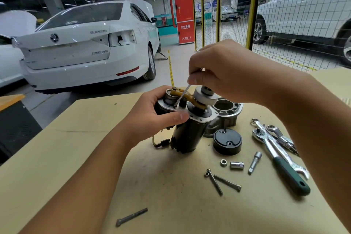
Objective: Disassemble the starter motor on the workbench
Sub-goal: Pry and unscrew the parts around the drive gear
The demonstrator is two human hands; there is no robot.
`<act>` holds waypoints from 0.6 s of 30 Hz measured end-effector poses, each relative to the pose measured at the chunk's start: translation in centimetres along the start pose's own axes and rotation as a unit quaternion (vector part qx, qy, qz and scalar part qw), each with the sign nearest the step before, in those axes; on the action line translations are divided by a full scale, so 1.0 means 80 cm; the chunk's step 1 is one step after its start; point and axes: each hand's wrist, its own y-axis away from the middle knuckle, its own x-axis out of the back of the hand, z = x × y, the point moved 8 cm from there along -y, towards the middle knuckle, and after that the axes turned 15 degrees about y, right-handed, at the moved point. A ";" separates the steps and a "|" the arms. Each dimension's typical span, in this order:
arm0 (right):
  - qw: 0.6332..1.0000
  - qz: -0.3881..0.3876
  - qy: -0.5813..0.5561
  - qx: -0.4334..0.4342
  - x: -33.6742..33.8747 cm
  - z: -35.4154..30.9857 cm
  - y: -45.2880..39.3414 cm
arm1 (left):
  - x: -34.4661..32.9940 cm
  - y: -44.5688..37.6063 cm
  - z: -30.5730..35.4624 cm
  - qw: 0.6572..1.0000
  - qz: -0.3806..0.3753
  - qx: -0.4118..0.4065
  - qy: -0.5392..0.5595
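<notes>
The starter motor (187, 135) stands upright on the workbench (76, 157), black body down, silver plate, yellow fork lever (187, 97) and pinion gear (205, 97) on top. My left hand (152, 116) grips the motor's upper left side, thumb on the plate edge. My right hand (224, 74) pinches a thin hex key (182, 97) whose tip sits in a screw on the plate.
Behind the motor lies the grey drive housing (226, 112). A black end cap (227, 141), a nut, a socket, an extension and two long bolts (222, 183) lie in front right. A ratchet (281, 161) and spanners lie at right. Another hex key (132, 216) lies near.
</notes>
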 end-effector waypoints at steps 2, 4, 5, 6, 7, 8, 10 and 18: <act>1.000 0.013 -0.001 0.004 0.003 -0.003 0.001 | 0.001 0.000 0.000 1.000 0.001 0.001 -0.005; 1.000 0.019 0.002 0.006 0.005 -0.006 0.002 | 0.001 0.000 -0.001 1.000 0.000 0.000 -0.008; 1.000 0.017 0.008 0.006 0.005 -0.008 0.002 | 0.001 0.000 -0.001 1.000 0.000 0.000 -0.008; 1.000 0.015 0.018 0.009 0.004 -0.011 0.002 | 0.001 -0.001 -0.001 1.000 0.000 0.000 -0.007; 0.999 0.014 0.027 0.013 0.004 -0.013 0.002 | 0.001 -0.001 -0.001 1.000 0.000 -0.002 -0.006; 0.999 0.016 0.036 0.017 0.004 -0.016 0.002 | 0.001 0.000 -0.001 1.000 0.001 -0.005 -0.005; 0.998 0.029 0.044 0.024 0.006 -0.021 0.003 | 0.002 0.001 0.000 0.999 0.020 -0.021 -0.016; 0.996 0.062 0.035 0.054 0.003 -0.025 0.002 | -0.009 -0.002 0.041 0.983 0.072 -0.138 -0.097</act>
